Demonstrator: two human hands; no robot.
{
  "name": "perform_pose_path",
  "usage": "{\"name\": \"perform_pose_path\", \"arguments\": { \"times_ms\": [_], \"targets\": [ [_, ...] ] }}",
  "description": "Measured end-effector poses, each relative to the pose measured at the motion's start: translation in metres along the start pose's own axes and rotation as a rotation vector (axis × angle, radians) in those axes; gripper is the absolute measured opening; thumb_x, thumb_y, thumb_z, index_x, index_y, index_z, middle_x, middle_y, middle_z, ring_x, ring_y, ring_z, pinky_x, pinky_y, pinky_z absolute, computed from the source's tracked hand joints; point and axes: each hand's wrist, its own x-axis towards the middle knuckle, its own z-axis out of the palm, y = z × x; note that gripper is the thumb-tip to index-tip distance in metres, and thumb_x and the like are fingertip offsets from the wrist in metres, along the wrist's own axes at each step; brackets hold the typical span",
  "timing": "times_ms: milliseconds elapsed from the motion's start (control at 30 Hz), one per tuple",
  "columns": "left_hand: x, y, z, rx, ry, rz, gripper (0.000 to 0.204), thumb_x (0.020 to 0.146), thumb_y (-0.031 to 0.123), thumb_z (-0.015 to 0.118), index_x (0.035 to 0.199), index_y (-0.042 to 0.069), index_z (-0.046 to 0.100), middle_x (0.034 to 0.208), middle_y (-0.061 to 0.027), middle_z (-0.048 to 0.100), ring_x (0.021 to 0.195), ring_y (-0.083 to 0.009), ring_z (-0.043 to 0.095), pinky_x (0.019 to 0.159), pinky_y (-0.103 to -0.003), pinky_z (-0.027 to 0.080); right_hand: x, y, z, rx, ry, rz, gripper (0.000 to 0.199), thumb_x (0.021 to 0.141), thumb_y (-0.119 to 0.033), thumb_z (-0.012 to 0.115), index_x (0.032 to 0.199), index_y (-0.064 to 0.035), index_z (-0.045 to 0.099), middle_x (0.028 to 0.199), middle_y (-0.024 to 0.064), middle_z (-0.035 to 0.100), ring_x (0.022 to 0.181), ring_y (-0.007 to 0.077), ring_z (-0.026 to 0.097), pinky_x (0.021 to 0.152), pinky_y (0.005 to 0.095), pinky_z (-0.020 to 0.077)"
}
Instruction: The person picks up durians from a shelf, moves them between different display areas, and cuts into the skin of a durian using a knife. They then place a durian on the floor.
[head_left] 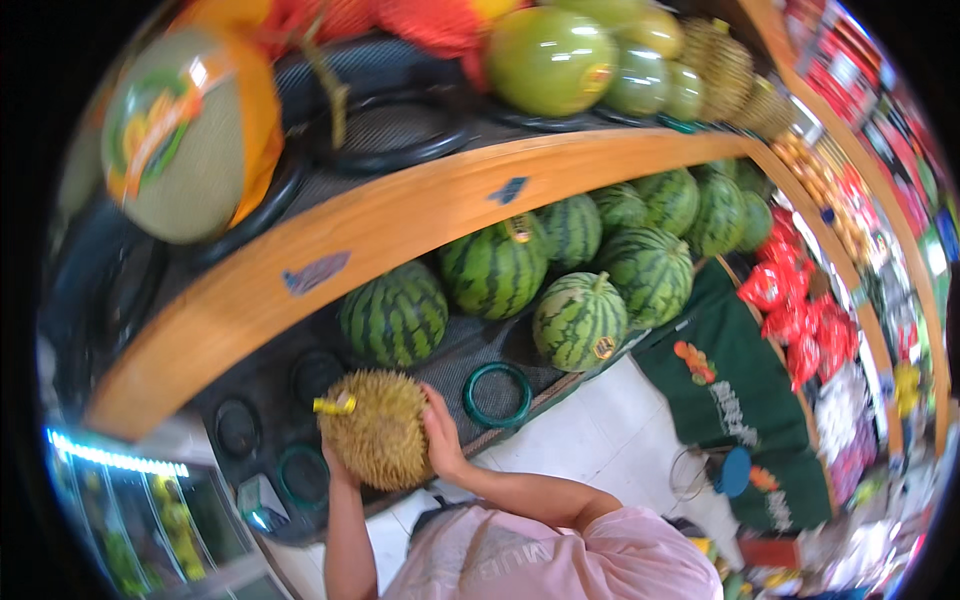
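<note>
Between my two hands is a spiky yellow-brown durian [376,428] with a yellow tag on its stem. My right hand [441,432] presses against its right side with the fingers bent round the spikes. On the lower left side, my left hand [340,466] supports it, mostly hidden behind the fruit. Just beyond the durian lies a striped watermelon [394,314] on the dark shelf mat. A green ring [497,364] rests on the mat to the right of my right hand, and another green ring [299,474] lies left of the durian.
A wooden shelf edge [420,212] arches above several watermelons [655,262]. On the upper shelf are a netted melon [190,135] and green pomelos [552,60]. Red bags [800,310] and a dark green cloth [700,365] are at the right. A small scale-like device [262,502] sits lower left.
</note>
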Motion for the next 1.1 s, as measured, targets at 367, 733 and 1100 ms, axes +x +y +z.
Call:
{"name": "perform_pose_path", "arguments": {
  "times_ms": [367,733,1100],
  "targets": [
    [-0.03,0.005,0.014,0.078,-0.122,0.139,0.069,0.103,0.051,0.039,0.154,0.005,0.037,0.158,-0.0158,0.039,0.144,-0.0335,0.04,0.119,-0.051,0.033,-0.034,-0.044,-0.014,-0.041,-0.013,-0.25,0.062,0.099,-0.03,0.051,0.15,0.0031,0.039,0.154,0.0197,0.041,0.145,0.034,0.036,0.12,0.0422,0.026],
    [-0.001,-0.09,0.328,0.519,-0.484,0.308,0.059,0.106,0.034,0.036,0.154,0.0,0.035,0.16,-0.0185,0.036,0.145,-0.0328,0.039,0.121,-0.049,0.031,-0.007,-0.172,-0.211,0.389,0.129,-0.567,0.091,0.099,-0.064,0.039,0.152,0.0095,0.032,0.156,0.0207,0.037,0.146,0.0317,0.034,0.119,0.0411,0.0263],
    [0.064,-0.32,0.654,0.936,-0.883,0.294,0.077,0.105,0.061,0.03,0.154,0.002,0.039,0.159,-0.0142,0.039,0.148,-0.0272,0.032,0.12,-0.046,0.022,0.029,-0.245,-0.497,1.03,0.458,-0.555,0.1,0.092,-0.074,0.044,0.154,0.0036,0.031,0.152,0.0181,0.042,0.137,0.0321,0.046,0.115,0.0455,0.0366]
  ]
}}
